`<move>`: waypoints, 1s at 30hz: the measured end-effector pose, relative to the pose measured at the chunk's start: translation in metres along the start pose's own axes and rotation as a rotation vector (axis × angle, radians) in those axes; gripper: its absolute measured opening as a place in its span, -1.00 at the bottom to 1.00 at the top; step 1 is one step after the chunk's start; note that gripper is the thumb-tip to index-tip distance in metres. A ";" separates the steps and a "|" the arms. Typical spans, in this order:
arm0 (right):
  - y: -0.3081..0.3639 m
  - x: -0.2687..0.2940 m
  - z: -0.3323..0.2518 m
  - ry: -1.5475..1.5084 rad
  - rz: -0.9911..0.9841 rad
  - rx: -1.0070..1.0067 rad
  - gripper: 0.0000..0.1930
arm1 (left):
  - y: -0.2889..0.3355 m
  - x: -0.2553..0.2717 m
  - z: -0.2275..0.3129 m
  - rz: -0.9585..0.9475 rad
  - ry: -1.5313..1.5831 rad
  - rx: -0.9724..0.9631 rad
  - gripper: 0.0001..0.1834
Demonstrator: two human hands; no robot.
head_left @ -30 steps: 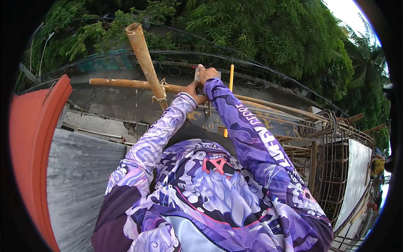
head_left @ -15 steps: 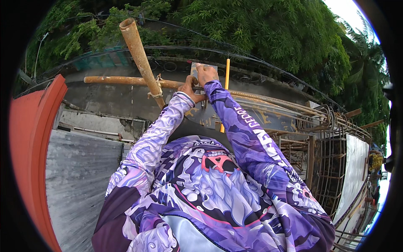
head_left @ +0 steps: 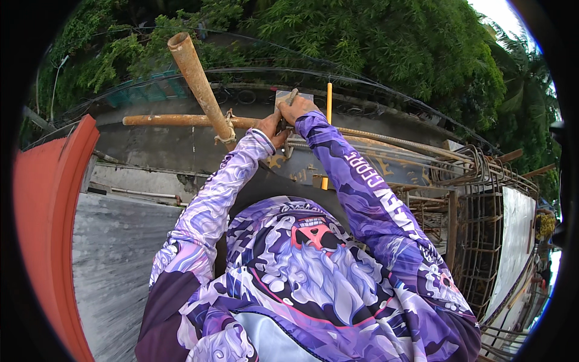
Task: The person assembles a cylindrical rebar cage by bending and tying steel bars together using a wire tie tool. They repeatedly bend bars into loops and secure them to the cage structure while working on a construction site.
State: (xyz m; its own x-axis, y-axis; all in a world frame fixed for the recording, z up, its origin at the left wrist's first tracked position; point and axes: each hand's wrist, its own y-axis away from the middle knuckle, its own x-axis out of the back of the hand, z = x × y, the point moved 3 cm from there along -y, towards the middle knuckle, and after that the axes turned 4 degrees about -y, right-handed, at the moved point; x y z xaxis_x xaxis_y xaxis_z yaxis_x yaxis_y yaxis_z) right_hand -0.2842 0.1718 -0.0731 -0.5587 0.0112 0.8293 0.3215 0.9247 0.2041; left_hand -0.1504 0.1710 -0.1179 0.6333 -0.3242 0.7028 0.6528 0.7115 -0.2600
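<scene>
Both my hands are close together at arm's length, by the steel pipe crossing ahead. My left hand [head_left: 272,128] is closed, its fingers curled round something dark that I cannot make out. Just to its right and farther out, my right hand [head_left: 298,110] is closed too, and a short rod-like tip rises past its knuckles. What its fingers grip is hidden. A flat grey plate [head_left: 281,96] shows behind the right hand. Bent ends of several reinforcing bars [head_left: 295,142] lie just below the hands and run off to the right.
A rusty upright pipe [head_left: 199,78] is tied to a horizontal pipe [head_left: 163,119] on the left. A yellow pole [head_left: 329,102] stands right of my hands. Rebar cages [head_left: 479,229] fill the right side; a red wall edge [head_left: 57,199] is at left. A road lies below.
The rod-like tip now shows above my right hand. Both hands have shifted slightly, with the left wrist turned a little. The whole view has moved slightly.
</scene>
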 end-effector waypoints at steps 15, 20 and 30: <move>0.029 0.008 0.001 0.052 0.041 -0.013 -0.29 | -0.004 0.005 0.004 -0.022 0.054 0.108 -0.45; 0.035 0.004 0.002 0.069 0.052 0.112 -0.28 | -0.010 -0.014 -0.029 -0.069 0.360 0.128 -0.53; 0.027 0.007 -0.005 0.122 -0.157 0.152 -0.24 | -0.004 -0.009 -0.028 -0.037 0.932 0.065 -0.48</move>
State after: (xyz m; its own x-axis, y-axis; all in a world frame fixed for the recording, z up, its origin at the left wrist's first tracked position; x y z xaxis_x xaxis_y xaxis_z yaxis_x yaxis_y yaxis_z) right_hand -0.2752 0.1943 -0.0594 -0.4930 -0.1744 0.8524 0.1140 0.9583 0.2620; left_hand -0.1471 0.1535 -0.1416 0.7091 -0.6962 -0.1123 0.6722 0.7154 -0.1907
